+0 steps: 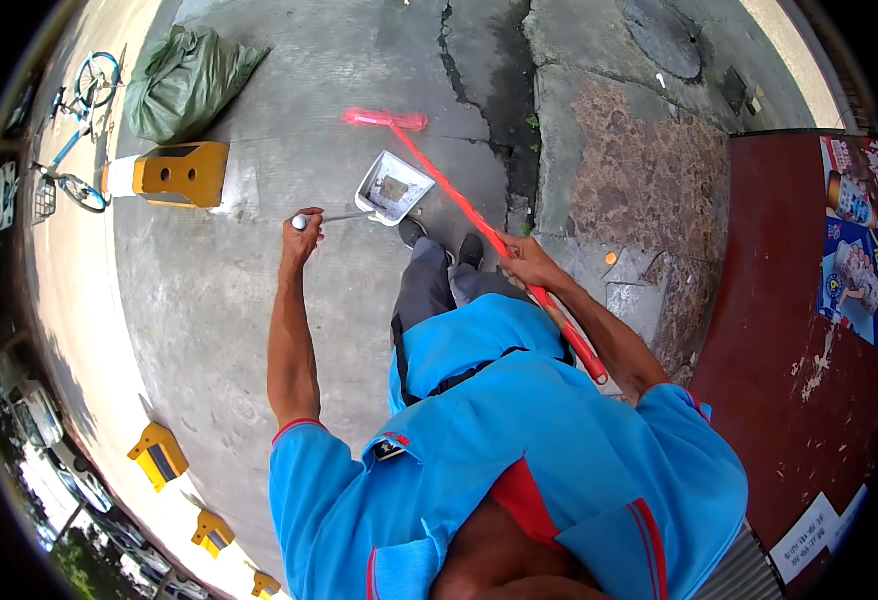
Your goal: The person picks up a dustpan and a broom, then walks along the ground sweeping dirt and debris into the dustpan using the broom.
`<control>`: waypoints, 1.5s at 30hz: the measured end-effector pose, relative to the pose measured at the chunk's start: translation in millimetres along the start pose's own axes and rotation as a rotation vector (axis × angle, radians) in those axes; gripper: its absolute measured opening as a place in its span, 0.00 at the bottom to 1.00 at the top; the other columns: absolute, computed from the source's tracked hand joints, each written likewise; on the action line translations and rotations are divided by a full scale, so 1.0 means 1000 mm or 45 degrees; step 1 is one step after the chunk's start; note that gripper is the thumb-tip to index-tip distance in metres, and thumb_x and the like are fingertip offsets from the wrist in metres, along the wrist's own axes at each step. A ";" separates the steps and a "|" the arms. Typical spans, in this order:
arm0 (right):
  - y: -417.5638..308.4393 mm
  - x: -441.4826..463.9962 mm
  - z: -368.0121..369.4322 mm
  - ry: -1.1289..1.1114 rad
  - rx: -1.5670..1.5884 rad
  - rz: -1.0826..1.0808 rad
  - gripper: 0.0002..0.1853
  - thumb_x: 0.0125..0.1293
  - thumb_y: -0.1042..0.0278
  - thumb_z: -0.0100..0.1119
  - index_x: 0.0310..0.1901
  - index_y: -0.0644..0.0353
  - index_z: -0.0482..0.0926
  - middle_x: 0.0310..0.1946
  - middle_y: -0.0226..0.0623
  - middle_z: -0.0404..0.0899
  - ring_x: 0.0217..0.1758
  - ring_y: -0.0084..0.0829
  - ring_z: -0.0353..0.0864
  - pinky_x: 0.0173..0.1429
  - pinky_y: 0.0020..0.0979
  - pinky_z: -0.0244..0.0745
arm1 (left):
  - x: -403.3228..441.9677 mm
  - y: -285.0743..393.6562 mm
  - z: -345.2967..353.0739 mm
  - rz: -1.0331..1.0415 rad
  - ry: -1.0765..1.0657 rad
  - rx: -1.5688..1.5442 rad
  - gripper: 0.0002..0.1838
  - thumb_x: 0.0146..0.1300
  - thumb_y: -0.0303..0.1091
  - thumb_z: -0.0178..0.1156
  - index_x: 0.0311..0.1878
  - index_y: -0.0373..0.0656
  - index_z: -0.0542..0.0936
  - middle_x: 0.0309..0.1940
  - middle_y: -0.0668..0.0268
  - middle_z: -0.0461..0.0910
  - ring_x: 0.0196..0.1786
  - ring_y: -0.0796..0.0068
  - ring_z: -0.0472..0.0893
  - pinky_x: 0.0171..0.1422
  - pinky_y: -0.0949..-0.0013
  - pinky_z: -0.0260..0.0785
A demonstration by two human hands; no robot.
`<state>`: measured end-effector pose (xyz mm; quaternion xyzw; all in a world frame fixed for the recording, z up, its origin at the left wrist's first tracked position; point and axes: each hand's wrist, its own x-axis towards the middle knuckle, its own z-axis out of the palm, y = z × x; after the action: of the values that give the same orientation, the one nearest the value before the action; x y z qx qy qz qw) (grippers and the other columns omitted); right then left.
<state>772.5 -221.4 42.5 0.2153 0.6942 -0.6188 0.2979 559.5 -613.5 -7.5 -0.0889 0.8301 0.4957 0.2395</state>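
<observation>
My left hand [304, 236] is wrapped round the grey handle of a long-handled dustpan [364, 197], near its rounded end. The white pan lies in front of my shoes, with greyish debris inside it. Closed round the red handle of a broom [456, 202] is my right hand [531, 262]. The broom's pinkish-red bristle head rests on the pavement beyond the pan, and its handle slants back past my right hip.
A full green sack [187, 84] lies by a yellow barrier block [181, 175] at the far left. Beyond them stands a blue bicycle [77, 135]. Several yellow blocks line the left edge. To the right rises a dark red panel [779, 300] with posters. Cracks run across the concrete.
</observation>
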 end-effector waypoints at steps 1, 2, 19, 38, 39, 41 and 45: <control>0.003 0.024 0.001 0.031 -0.133 -0.075 0.35 0.55 0.76 0.51 0.69 0.60 0.60 0.17 0.36 0.73 0.11 0.26 0.71 0.16 0.30 0.68 | 0.001 0.000 0.002 -0.001 0.011 -0.002 0.10 0.63 0.37 0.59 0.43 0.44 0.83 0.22 0.71 0.75 0.22 0.81 0.77 0.21 0.77 0.66; 0.002 0.044 0.000 0.021 -0.134 -0.078 0.35 0.55 0.76 0.51 0.69 0.60 0.60 0.17 0.36 0.73 0.11 0.26 0.71 0.16 0.30 0.68 | 0.002 0.000 0.003 0.032 0.022 0.001 0.10 0.63 0.37 0.59 0.43 0.44 0.83 0.22 0.71 0.76 0.22 0.81 0.77 0.21 0.76 0.66; 0.001 -0.029 0.036 -0.067 0.108 0.165 0.36 0.57 0.77 0.50 0.70 0.54 0.59 0.18 0.29 0.69 0.11 0.21 0.67 0.14 0.26 0.62 | 0.024 -0.011 -0.003 0.019 -0.012 0.071 0.14 0.62 0.45 0.59 0.44 0.48 0.82 0.22 0.69 0.77 0.22 0.76 0.80 0.21 0.74 0.68; 0.022 0.002 0.138 0.171 0.078 0.014 0.36 0.58 0.78 0.53 0.70 0.50 0.60 0.16 0.28 0.68 0.12 0.20 0.67 0.15 0.26 0.62 | 0.031 -0.007 -0.002 0.186 0.042 0.300 0.17 0.56 0.44 0.60 0.40 0.39 0.83 0.19 0.66 0.78 0.21 0.73 0.81 0.23 0.71 0.71; 0.027 0.016 0.142 0.155 0.037 -0.052 0.36 0.58 0.78 0.53 0.70 0.50 0.61 0.16 0.27 0.68 0.12 0.20 0.67 0.15 0.26 0.62 | 0.023 0.002 -0.005 0.136 0.013 0.262 0.17 0.55 0.44 0.59 0.38 0.41 0.84 0.21 0.62 0.80 0.25 0.69 0.82 0.30 0.68 0.73; 0.037 0.028 0.152 0.137 0.052 -0.033 0.35 0.58 0.77 0.53 0.70 0.51 0.61 0.16 0.27 0.68 0.12 0.20 0.67 0.15 0.26 0.62 | 0.017 0.007 -0.005 0.101 -0.038 0.235 0.17 0.53 0.45 0.59 0.37 0.42 0.85 0.22 0.58 0.82 0.28 0.65 0.83 0.38 0.64 0.74; 0.019 -0.029 0.161 0.057 0.258 0.155 0.35 0.58 0.77 0.53 0.70 0.54 0.60 0.17 0.28 0.69 0.10 0.20 0.66 0.13 0.26 0.61 | 0.031 -0.008 -0.005 0.075 0.015 0.232 0.17 0.53 0.45 0.59 0.38 0.42 0.85 0.22 0.61 0.82 0.25 0.68 0.83 0.37 0.67 0.75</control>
<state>829.5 -375.4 39.3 0.2998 0.6204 -0.6616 0.2959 533.8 -619.1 -26.8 -0.0452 0.8754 0.4243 0.2272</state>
